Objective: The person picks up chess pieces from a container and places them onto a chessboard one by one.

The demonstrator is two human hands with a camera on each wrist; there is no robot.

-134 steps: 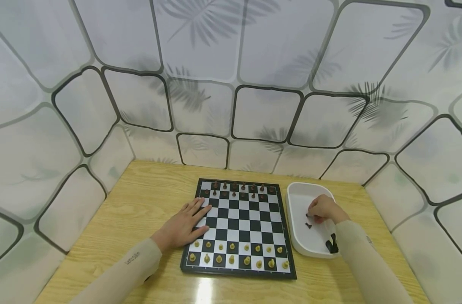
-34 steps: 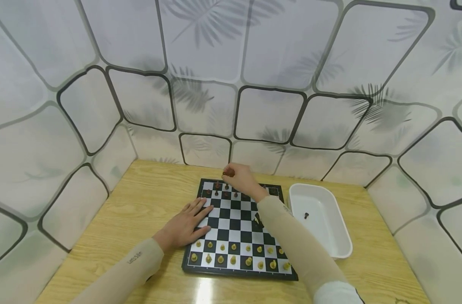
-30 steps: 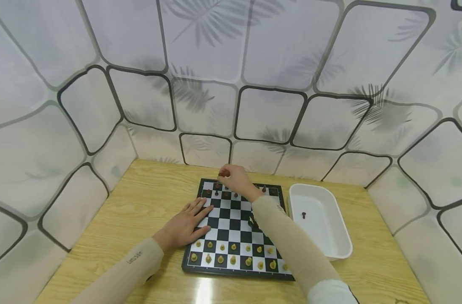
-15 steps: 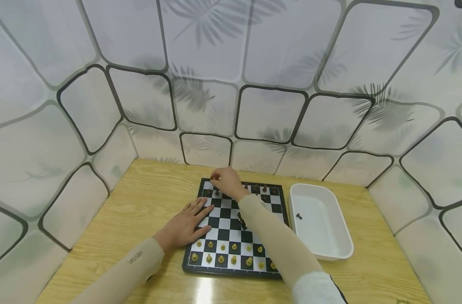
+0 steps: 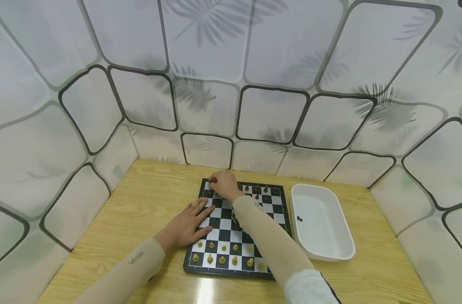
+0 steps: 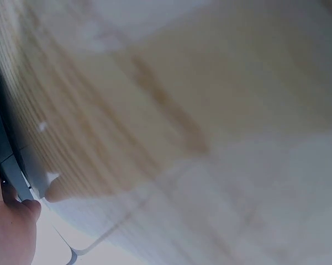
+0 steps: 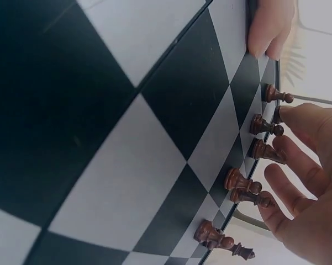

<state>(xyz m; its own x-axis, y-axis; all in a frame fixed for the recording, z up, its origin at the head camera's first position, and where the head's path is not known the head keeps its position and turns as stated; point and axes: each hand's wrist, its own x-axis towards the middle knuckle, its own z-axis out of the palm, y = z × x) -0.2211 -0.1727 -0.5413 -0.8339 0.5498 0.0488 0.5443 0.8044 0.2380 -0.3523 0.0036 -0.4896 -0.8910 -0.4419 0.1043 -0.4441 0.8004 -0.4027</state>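
My right hand (image 5: pixel 224 185) is over the far left corner of the black-and-white chessboard (image 5: pixel 221 224), pinching a reddish-brown chess piece (image 5: pixel 213 181) at the corner square. In the right wrist view the fingers mostly cover that piece, so its kind is unclear. Beside it stand brown pawns, one pawn (image 7: pixel 276 95) nearest the corner and another pawn (image 7: pixel 264 125) close by. My left hand (image 5: pixel 187 223) rests on the board's left edge with fingers spread. Yellow chess pieces (image 5: pixel 222 259) stand in two rows on the near side; my right sleeve hides some.
A white tray (image 5: pixel 342 236) stands to the right of the board, with a small dark chess piece (image 5: pixel 299 218) lying in it. Around the board is the wooden table (image 5: pixel 139 198), bounded at the back by a patterned wall covering (image 5: pixel 261 156).
From the tray, my right hand has carried the brown piece over the back row, then left and down to the far left corner. My left hand has stayed on the board's edge.
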